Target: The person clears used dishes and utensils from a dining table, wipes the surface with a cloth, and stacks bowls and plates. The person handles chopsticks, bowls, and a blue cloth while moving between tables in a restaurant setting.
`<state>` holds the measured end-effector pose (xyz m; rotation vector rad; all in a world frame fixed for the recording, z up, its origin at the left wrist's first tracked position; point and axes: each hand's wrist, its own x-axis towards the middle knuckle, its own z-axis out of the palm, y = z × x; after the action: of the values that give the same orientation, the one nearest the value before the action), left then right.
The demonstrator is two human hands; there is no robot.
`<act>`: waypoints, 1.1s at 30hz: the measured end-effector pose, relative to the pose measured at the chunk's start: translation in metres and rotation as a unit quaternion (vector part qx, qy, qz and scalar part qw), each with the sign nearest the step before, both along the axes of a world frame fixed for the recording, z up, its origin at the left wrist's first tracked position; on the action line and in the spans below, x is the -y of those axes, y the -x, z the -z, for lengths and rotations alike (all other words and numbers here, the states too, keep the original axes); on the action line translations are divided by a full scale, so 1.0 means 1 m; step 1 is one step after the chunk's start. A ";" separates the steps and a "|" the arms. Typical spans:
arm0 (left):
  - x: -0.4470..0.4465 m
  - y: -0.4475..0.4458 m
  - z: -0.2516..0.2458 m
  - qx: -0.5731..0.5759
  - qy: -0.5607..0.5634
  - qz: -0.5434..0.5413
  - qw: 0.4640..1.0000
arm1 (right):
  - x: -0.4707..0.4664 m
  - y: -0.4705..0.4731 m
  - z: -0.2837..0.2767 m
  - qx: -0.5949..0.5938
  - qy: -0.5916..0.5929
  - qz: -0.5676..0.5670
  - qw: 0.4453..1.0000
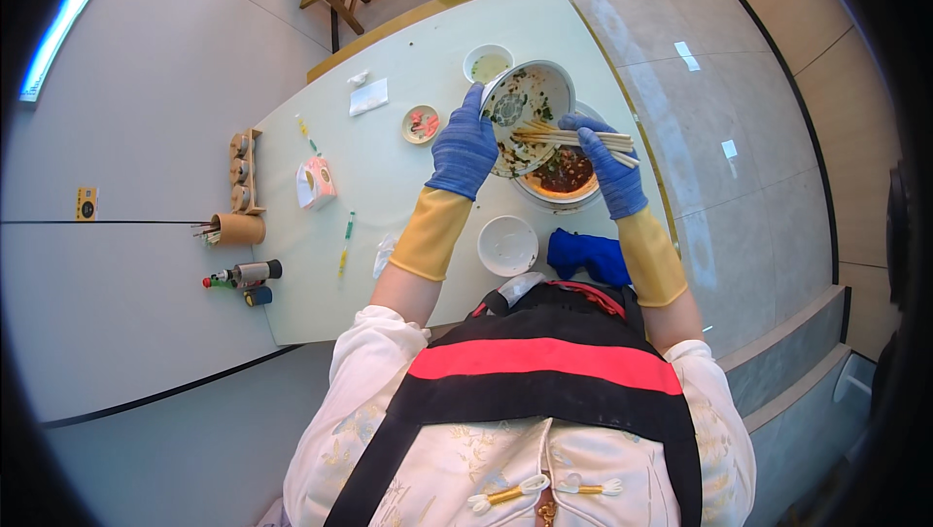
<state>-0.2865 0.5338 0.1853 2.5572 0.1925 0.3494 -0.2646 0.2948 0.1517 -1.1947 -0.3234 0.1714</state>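
My left hand (466,144), in a blue and yellow glove, grips the rim of a large bowl (543,82) that is tilted toward the right. Bits of herbs and sauce cling to the bowl's inside. In my right hand (612,166), gloved alike, is a bunch of chopsticks (576,137), whose stained tips reach into the tilted bowl. Beneath it stands another large bowl (565,202) holding dark red, oily broth, partly hidden by the upper bowl. Nearer my body are a small white bowl (508,245) with scraps in it and a crumpled blue cloth (587,257).
Behind the raised bowl sits a small bowl of pale soup (488,64). A saucer with pink scraps (420,124), a tissue pack (316,183) and used napkins (369,97) lie to the left. Along the wall stand a chopstick holder (239,229), a jar rack (246,171) and bottles (248,275).
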 end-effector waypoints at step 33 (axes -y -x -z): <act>-0.014 -0.001 0.028 0.057 0.136 -0.096 0.984 | 0.029 0.027 -0.011 -0.063 0.084 0.025 0.994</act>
<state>-0.2852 0.5482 0.1570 2.2477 0.4168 0.5037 -0.2916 0.2657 0.1631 -1.3512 -0.1709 0.2341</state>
